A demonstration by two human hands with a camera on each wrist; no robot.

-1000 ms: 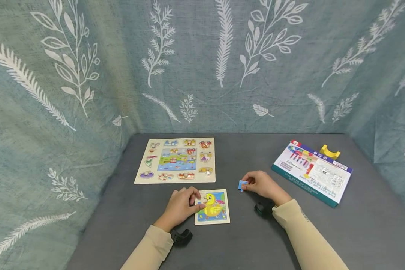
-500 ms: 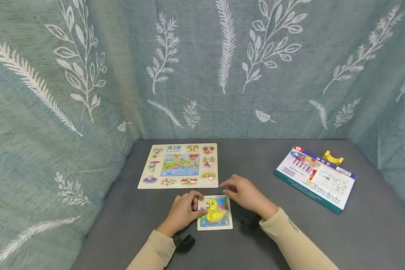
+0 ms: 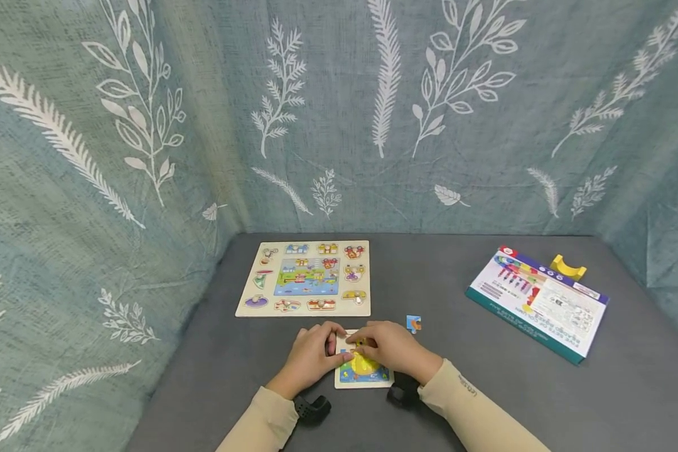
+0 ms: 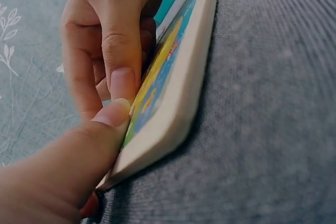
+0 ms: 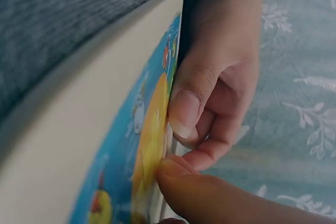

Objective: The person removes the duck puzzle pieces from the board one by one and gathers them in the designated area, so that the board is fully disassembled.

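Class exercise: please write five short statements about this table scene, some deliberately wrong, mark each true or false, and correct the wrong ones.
1. The left hand and right hand are both at the small framed puzzle. True.
2. The yellow arch lies beyond the box, near its far edge. True.
3. The loose blue piece rests on the box. False: it lies on the table.
4. The large puzzle board stands upright. False: it lies flat.
5. The sleeves are beige. True.

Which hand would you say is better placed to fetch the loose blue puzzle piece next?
Probably the right hand: the loose blue puzzle piece lies just beyond it, while the left hand is farther away, at the duck puzzle's left edge.
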